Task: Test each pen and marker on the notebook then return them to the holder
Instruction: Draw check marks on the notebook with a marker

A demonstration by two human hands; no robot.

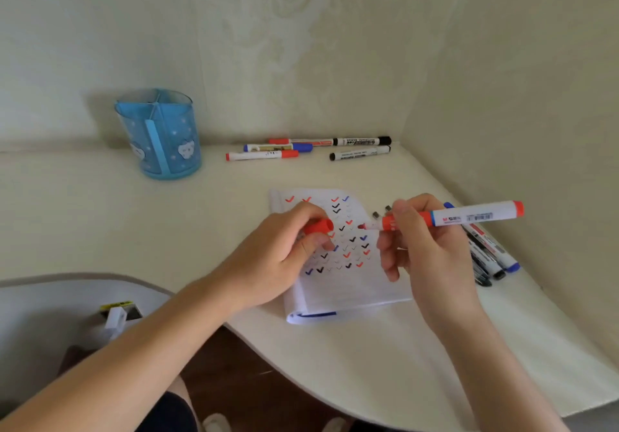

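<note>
On the left of the cream table (100,223), your blue see-through plastic holder (160,136) stands upright with no pen showing inside, so I judge that nothing has been returned. Right of it, along the wall, five capped whiteboard markers (278,147) lie flat, well apart from the holder; whether they are tested I cannot tell. Nearer you, your left hand (284,254) pinches a red plastic cap (320,226) between curled fingers, resting over the open lined paper notebook (335,291), whose page carries many red, black and blue ticks, so testing looks well along. Your right hand (425,247) grips the uncapped white marker with red ends (469,217), held level, its tip above the page and near the cap's mouth; whether this one has made its mark I cannot say. At the far right, a loose heap of dark and blue pens (489,257) lies just beside the notebook, partly hidden behind your right hand. Your left hand covers part of the page, and the route to the holder looks open.
</note>
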